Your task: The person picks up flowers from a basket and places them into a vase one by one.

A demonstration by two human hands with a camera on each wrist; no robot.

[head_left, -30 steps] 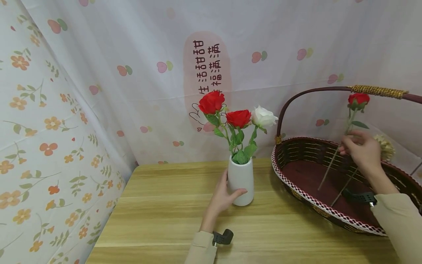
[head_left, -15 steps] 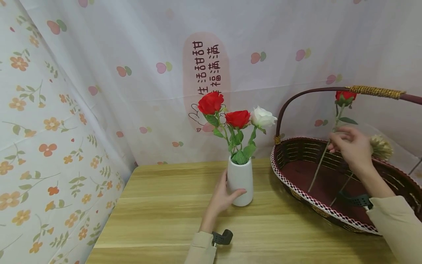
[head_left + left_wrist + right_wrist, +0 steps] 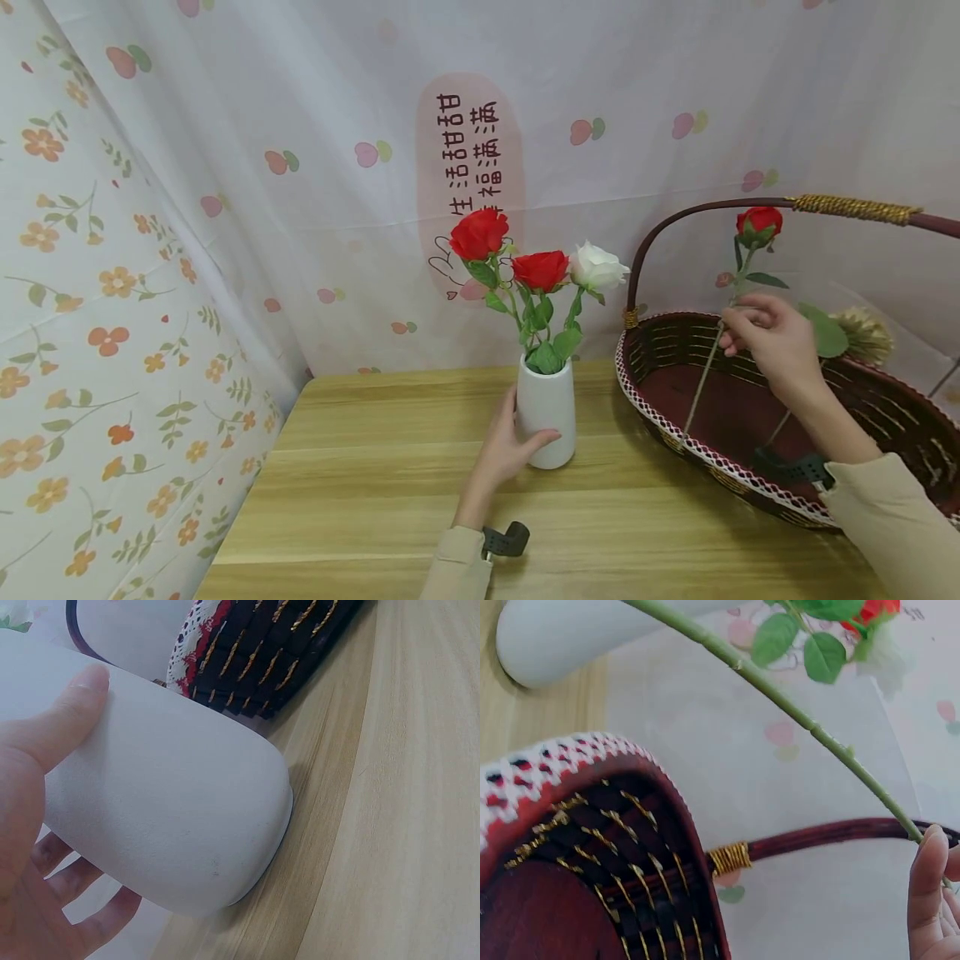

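A white vase (image 3: pixel 546 408) stands upright on the wooden table, holding two red roses (image 3: pixel 480 235) and a white rose (image 3: pixel 598 267). My left hand (image 3: pixel 504 442) grips the vase low on its body, thumb across the front; the left wrist view shows the fingers curling behind it. Over the basket (image 3: pixel 720 392), my right hand (image 3: pixel 776 346) pinches the stem of another red rose (image 3: pixel 759 227). That rose is nearly upright, its bloom above the hand and its bare stem slanting down left to the basket's lace rim. In the right wrist view the green stem (image 3: pixel 810 724) runs between thumb and fingers.
The basket's tall arched handle (image 3: pixel 697 208) rises behind the held rose. Inside the basket lie a pale cream flower (image 3: pixel 862 335) and a round green leaf (image 3: pixel 825 332). Patterned curtains (image 3: pixel 337 167) hang behind and at the left of the table (image 3: pixel 360 467).
My right hand has moved left over the basket with the red rose, the stem's end reaching the near rim. A green leaf has come into view behind it. Left hand and vase are unmoved.
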